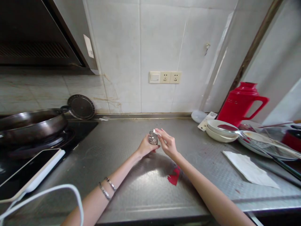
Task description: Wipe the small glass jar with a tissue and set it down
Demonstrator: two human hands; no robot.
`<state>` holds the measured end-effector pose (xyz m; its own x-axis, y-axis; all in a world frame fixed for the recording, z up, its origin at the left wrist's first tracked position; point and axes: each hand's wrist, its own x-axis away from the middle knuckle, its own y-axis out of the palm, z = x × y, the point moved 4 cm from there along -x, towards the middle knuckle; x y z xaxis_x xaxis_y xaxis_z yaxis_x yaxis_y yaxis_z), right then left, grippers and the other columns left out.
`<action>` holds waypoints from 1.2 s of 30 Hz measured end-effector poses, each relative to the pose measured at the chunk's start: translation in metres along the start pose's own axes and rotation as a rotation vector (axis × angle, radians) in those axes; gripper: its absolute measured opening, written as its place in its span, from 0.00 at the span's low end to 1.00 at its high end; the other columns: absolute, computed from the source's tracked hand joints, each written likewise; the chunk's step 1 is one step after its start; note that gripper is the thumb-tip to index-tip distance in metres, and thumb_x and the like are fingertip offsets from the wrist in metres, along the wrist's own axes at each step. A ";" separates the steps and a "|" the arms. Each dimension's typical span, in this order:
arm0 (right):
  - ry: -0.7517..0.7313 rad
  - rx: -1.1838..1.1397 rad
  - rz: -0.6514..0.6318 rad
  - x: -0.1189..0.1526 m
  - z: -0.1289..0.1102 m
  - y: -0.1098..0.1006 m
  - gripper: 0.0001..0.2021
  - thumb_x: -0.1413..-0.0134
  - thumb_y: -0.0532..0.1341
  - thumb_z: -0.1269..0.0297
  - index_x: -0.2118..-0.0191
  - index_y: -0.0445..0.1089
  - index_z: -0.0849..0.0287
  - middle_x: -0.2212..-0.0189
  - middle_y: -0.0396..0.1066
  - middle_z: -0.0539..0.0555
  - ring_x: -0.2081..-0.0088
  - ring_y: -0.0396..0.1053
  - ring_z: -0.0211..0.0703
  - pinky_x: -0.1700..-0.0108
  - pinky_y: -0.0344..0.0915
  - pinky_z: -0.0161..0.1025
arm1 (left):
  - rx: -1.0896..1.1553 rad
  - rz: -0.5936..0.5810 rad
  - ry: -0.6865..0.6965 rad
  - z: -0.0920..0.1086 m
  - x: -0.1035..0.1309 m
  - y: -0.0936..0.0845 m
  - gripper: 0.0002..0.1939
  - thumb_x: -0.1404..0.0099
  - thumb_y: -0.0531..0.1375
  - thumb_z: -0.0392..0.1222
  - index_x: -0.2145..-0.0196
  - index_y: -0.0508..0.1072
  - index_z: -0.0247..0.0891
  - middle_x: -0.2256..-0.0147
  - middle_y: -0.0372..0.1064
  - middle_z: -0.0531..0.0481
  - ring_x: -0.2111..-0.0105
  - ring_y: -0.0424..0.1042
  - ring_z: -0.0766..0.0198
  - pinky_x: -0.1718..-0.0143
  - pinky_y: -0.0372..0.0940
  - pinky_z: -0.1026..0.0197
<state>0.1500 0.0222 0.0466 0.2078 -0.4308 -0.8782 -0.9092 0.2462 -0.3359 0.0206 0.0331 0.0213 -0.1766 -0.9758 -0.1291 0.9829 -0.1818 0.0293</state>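
A small clear glass jar (152, 139) stands upright over the middle of the steel counter, with its round mouth facing up. My left hand (146, 147) is wrapped around the jar from the left and below. At the rim, my right hand (167, 142) presses its nearly straight fingers together from the right. A small white piece (154, 131) shows at those fingertips; its kind is too small to make out. Part of the jar is hidden behind my fingers. Nearer to me, a torn red scrap (174, 176) lies flat on the counter beside my right forearm.
On the left, a pan (35, 124) sits on the black stove, near a phone (30, 172) with a white cable (70, 187). To the right are a white tissue (250, 169), stacked bowls (221, 135) and a red thermos jug (237, 105). A range hood (37, 34) overhangs the upper left.
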 end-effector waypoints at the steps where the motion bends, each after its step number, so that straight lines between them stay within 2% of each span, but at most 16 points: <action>1: -0.018 0.002 -0.009 0.000 -0.003 0.001 0.17 0.37 0.51 0.68 0.47 0.69 0.52 0.49 0.72 0.56 0.46 0.68 0.49 0.40 0.60 0.56 | -0.003 -0.014 0.008 0.000 -0.001 0.000 0.25 0.58 0.69 0.36 0.62 0.66 0.34 0.75 0.67 0.56 0.79 0.66 0.70 0.81 0.65 0.67; 5: -0.117 -0.001 -0.088 0.002 -0.013 0.006 0.18 0.38 0.52 0.69 0.46 0.69 0.53 0.48 0.70 0.57 0.43 0.65 0.49 0.39 0.58 0.56 | -0.016 -0.027 0.023 0.004 -0.002 -0.002 0.23 0.57 0.69 0.39 0.63 0.67 0.33 0.73 0.69 0.53 0.79 0.66 0.71 0.81 0.64 0.68; 7: -0.095 -0.019 -0.095 0.002 -0.011 0.007 0.17 0.38 0.52 0.69 0.47 0.69 0.53 0.48 0.70 0.57 0.43 0.65 0.49 0.39 0.58 0.55 | -0.013 0.004 0.019 0.004 -0.002 -0.003 0.24 0.58 0.70 0.39 0.63 0.67 0.33 0.73 0.69 0.53 0.79 0.66 0.70 0.81 0.64 0.67; 9: 0.016 -0.050 -0.051 0.001 -0.004 0.005 0.16 0.38 0.52 0.66 0.49 0.71 0.53 0.49 0.71 0.55 0.45 0.67 0.49 0.39 0.59 0.54 | -0.013 0.018 0.016 0.003 -0.001 -0.002 0.26 0.59 0.70 0.38 0.62 0.66 0.33 0.74 0.68 0.55 0.79 0.66 0.70 0.81 0.65 0.67; 12: 0.298 -0.126 0.022 -0.001 0.010 0.002 0.15 0.38 0.53 0.59 0.55 0.75 0.55 0.55 0.75 0.54 0.51 0.72 0.52 0.45 0.65 0.52 | -0.032 0.021 0.021 0.000 0.000 -0.001 0.26 0.58 0.70 0.37 0.62 0.65 0.34 0.76 0.66 0.58 0.82 0.64 0.71 0.82 0.64 0.67; 15: 0.509 -0.272 -0.023 -0.004 0.015 0.005 0.17 0.40 0.55 0.53 0.57 0.76 0.58 0.59 0.77 0.54 0.56 0.73 0.52 0.52 0.69 0.48 | -0.073 0.036 0.056 0.000 -0.002 -0.003 0.27 0.58 0.71 0.39 0.61 0.65 0.34 0.77 0.65 0.58 0.83 0.64 0.72 0.82 0.62 0.68; 20: 0.588 -0.571 -0.144 -0.007 0.008 0.014 0.22 0.51 0.64 0.55 0.51 0.70 0.57 0.54 0.74 0.55 0.53 0.71 0.49 0.50 0.67 0.44 | -0.168 0.023 0.083 -0.003 -0.007 -0.006 0.25 0.53 0.69 0.45 0.59 0.68 0.34 0.75 0.68 0.55 0.84 0.65 0.71 0.83 0.62 0.67; 22: 0.610 -0.562 -0.158 -0.007 0.007 0.015 0.20 0.53 0.66 0.56 0.54 0.71 0.58 0.56 0.74 0.55 0.54 0.72 0.48 0.51 0.67 0.43 | -0.225 0.007 0.054 -0.006 -0.008 -0.007 0.24 0.51 0.68 0.47 0.59 0.69 0.34 0.74 0.69 0.54 0.84 0.65 0.70 0.83 0.62 0.67; 24: 0.633 -0.512 -0.156 -0.007 0.008 0.015 0.18 0.54 0.66 0.56 0.58 0.73 0.59 0.60 0.75 0.55 0.57 0.72 0.47 0.52 0.67 0.43 | -0.261 -0.023 0.013 -0.010 -0.008 -0.008 0.27 0.49 0.67 0.49 0.54 0.67 0.35 0.73 0.70 0.52 0.84 0.65 0.70 0.83 0.63 0.66; 27: 0.718 -0.507 -0.144 -0.008 0.009 0.014 0.19 0.56 0.67 0.53 0.61 0.74 0.61 0.64 0.76 0.54 0.62 0.73 0.46 0.58 0.69 0.42 | -0.275 -0.079 0.040 -0.011 -0.008 -0.008 0.45 0.52 0.70 0.48 0.42 0.54 0.37 0.64 0.72 0.47 0.76 0.72 0.65 0.74 0.69 0.61; 29: 0.816 -0.535 -0.144 -0.007 0.010 0.013 0.21 0.58 0.67 0.51 0.62 0.74 0.62 0.66 0.75 0.54 0.65 0.73 0.47 0.63 0.70 0.41 | -0.292 -0.090 0.139 -0.008 -0.007 -0.009 0.58 0.58 0.73 0.44 0.37 0.43 0.37 0.54 0.70 0.41 0.61 0.74 0.58 0.59 0.69 0.56; 30: 0.855 -0.547 -0.145 -0.007 0.010 0.014 0.22 0.59 0.67 0.50 0.61 0.74 0.63 0.67 0.75 0.55 0.65 0.73 0.47 0.64 0.70 0.40 | -0.305 -0.088 0.193 -0.006 -0.007 -0.009 0.61 0.60 0.73 0.42 0.37 0.41 0.38 0.50 0.67 0.39 0.55 0.72 0.55 0.53 0.67 0.54; 32: 0.895 -0.570 -0.156 -0.006 0.010 0.014 0.24 0.58 0.67 0.48 0.60 0.73 0.62 0.66 0.75 0.55 0.64 0.73 0.47 0.66 0.71 0.39 | -0.336 -0.079 0.261 -0.005 -0.006 -0.010 0.59 0.59 0.73 0.40 0.37 0.43 0.38 0.46 0.64 0.38 0.51 0.69 0.53 0.49 0.64 0.52; 36: 0.802 -0.526 -0.188 -0.005 0.010 0.016 0.22 0.53 0.64 0.49 0.56 0.73 0.61 0.61 0.75 0.55 0.60 0.74 0.48 0.63 0.72 0.40 | -0.388 -0.013 0.271 -0.008 -0.006 -0.014 0.46 0.56 0.70 0.39 0.43 0.52 0.38 0.53 0.70 0.42 0.58 0.72 0.55 0.57 0.66 0.55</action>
<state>0.1379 0.0372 0.0426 0.2352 -0.9343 -0.2678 -0.9718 -0.2216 -0.0806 0.0089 0.0426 0.0134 -0.2194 -0.8976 -0.3824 0.9366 -0.0840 -0.3402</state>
